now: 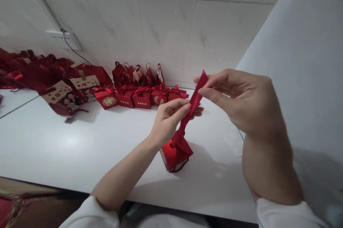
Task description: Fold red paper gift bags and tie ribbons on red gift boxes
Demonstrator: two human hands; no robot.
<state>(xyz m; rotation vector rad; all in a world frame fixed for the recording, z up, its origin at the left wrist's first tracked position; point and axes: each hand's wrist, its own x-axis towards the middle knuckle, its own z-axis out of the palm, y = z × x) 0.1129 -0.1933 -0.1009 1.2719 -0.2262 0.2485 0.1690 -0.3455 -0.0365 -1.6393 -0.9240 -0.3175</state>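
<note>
A small red box (pixel 174 153) sits tilted on the white table, in front of me. From its top a red ribbon (pixel 184 123) rises up and to the right, knotted near the box. My left hand (pixel 173 115) pinches the ribbon midway between thumb and fingers. Higher up, my right hand (pixel 237 97) grips the ribbon near its pointed end with thumb and fingers. A thin dark red cord hangs at the box's lower right side.
Several red boxes with bows (pixel 142 97) stand in a row near the tiled wall (pixel 166 31), with small red pouches (pixel 128 74) behind them. Red bags (pixel 63 97) crowd the left. A white panel (pixel 302 60) rises at the right. The white table (pixel 66 146) has its edge near me.
</note>
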